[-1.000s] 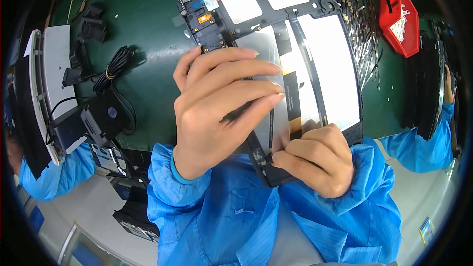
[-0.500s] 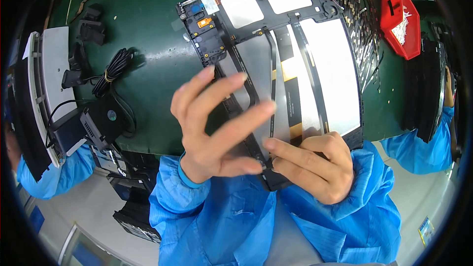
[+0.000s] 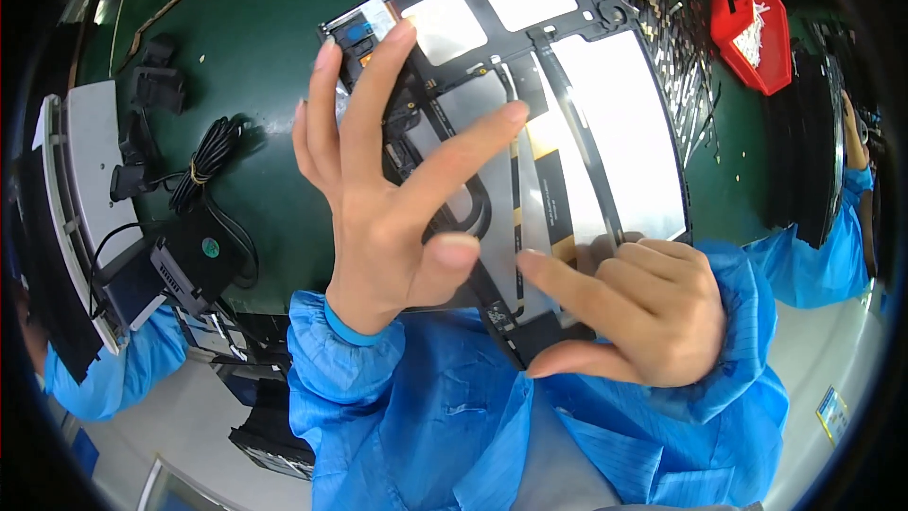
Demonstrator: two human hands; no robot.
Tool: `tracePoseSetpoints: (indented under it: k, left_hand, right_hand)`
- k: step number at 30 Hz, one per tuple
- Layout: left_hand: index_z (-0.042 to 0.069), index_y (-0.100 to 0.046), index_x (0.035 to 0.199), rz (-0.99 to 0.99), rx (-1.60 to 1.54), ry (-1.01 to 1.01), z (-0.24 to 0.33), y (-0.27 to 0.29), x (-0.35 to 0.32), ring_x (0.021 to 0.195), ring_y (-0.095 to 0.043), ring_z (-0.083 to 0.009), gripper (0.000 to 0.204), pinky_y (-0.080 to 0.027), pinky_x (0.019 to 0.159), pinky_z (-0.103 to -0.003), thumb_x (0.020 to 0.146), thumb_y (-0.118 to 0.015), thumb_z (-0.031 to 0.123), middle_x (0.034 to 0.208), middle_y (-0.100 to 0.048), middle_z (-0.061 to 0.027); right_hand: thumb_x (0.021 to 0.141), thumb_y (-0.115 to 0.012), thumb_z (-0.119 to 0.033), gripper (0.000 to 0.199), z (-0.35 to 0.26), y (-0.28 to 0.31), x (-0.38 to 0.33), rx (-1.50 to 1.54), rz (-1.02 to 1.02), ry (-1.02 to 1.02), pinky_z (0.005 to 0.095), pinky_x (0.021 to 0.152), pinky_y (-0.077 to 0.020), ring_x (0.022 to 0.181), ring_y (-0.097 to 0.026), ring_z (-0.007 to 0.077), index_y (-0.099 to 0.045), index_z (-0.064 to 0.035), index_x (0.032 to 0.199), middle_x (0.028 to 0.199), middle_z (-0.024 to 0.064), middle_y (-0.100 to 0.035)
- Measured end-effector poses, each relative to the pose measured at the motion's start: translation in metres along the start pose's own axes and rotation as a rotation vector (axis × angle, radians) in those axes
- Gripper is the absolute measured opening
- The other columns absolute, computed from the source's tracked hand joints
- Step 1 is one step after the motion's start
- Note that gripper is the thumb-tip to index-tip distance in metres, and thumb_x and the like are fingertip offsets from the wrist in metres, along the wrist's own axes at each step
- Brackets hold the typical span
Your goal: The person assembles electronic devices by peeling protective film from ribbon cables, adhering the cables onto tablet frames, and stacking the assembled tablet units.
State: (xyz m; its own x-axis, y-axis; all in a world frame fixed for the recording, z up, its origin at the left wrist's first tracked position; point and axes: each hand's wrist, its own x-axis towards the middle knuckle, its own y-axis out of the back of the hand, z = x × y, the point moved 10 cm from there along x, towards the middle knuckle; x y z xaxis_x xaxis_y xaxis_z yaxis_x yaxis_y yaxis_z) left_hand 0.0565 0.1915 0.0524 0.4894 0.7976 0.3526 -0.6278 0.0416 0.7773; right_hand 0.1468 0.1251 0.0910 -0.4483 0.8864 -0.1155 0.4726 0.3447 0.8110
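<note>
A large tablet housing [image 3: 435, 119], with a black frame and silver panels, lies tilted at the table edge, its near end toward me. A thin black flex cable [image 3: 516, 180] with gold patches runs lengthwise along it. My left hand [image 3: 378, 199] is over the housing's left side, fingers spread, its index fingertip at the thin cable's upper part. My right hand [image 3: 643, 308] has its index fingertip on the same cable lower down, thumb stretched toward the housing's near corner and other fingers curled. Beside it run a wider black flex cable [image 3: 558, 194] and another black strip [image 3: 584, 137].
Loose flex cables [image 3: 676, 66] lie in a heap right of the housing, near a red bin [image 3: 771, 43] with white pieces. At left are a coiled black cord [image 3: 200, 163], a black box [image 3: 203, 251] and a grey panel [image 3: 99, 170]. Blue-sleeved people sit on both sides.
My left hand has moved up along the housing, its fingers spreading wider. My right hand has shifted slightly right; its thumb has opened away from the index finger. The whole view has shifted a little.
</note>
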Motion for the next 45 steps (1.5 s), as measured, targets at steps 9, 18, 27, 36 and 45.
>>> tracePoseSetpoints:
  k: [9, 18, 27, 36, 45]
  left_hand:
    - [0.016, -0.067, 0.107, -0.022, 0.087, 0.027, 0.010, 0.002, 0.000, 0.134, -0.016, -0.0381, 0.069, -0.004, 0.109, -0.047, 0.091, -0.014, 0.057, 0.141, -0.033, -0.0152]
    - [-0.003, -0.037, 0.132, 0.267, -0.536, 0.477, -0.007, 0.004, -0.101, 0.134, -0.023, -0.0315, 0.068, -0.013, 0.109, -0.040, 0.092, -0.032, 0.051, 0.141, -0.030, -0.0196]
    - [-0.015, -0.030, 0.132, 0.200, -0.757, 0.518, 0.033, -0.009, -0.114, 0.128, -0.032, -0.0295, 0.085, -0.030, 0.101, -0.036, 0.074, -0.072, 0.030, 0.144, -0.019, -0.0221]
    - [-0.002, -0.053, 0.117, 0.370, -1.668, 0.706, -0.033, 0.030, -0.027, 0.102, -0.058, -0.0254, 0.039, -0.040, 0.098, -0.040, 0.091, -0.049, 0.027, 0.111, -0.061, -0.0143]
    - [-0.003, -0.052, 0.109, 0.010, -1.445, 0.610, -0.178, -0.014, 0.200, 0.099, -0.057, -0.0233, 0.023, -0.045, 0.083, -0.033, 0.091, -0.052, 0.012, 0.108, -0.060, -0.0145]
  right_hand:
    - [0.077, -0.059, -0.050, 0.068, -0.019, -0.036, -0.036, -0.171, -0.142, 0.073, 0.0229, 0.048, -0.0359, 0.047, -0.042, 0.0107, -0.054, -0.0001, 0.122, 0.053, -0.0008, -0.045]
    - [0.048, -0.081, -0.053, 0.095, 0.041, 0.035, -0.061, 0.121, 0.444, -0.003, 0.0243, 0.041, -0.0263, 0.041, -0.038, 0.0083, -0.054, 0.0021, 0.120, 0.052, -0.0014, -0.044]
    - [0.064, -0.081, -0.037, 0.087, 0.121, 0.010, -0.067, 0.741, 0.234, -0.389, 0.0210, 0.044, -0.0180, 0.046, -0.034, 0.0011, -0.042, 0.0070, 0.129, 0.050, -0.0028, -0.038]
    - [0.073, -0.075, -0.036, 0.071, 0.097, 0.063, -0.064, 0.798, 0.560, 0.082, 0.0236, 0.042, -0.0167, 0.036, -0.029, 0.0027, -0.049, 0.0039, 0.125, 0.042, -0.0021, -0.034]
    - [0.081, -0.068, -0.010, 0.027, 0.163, 0.041, -0.140, 0.917, 0.584, -0.352, 0.0268, 0.045, -0.0234, 0.044, -0.026, 0.0071, -0.063, 0.0002, 0.105, 0.046, 0.0020, -0.035]
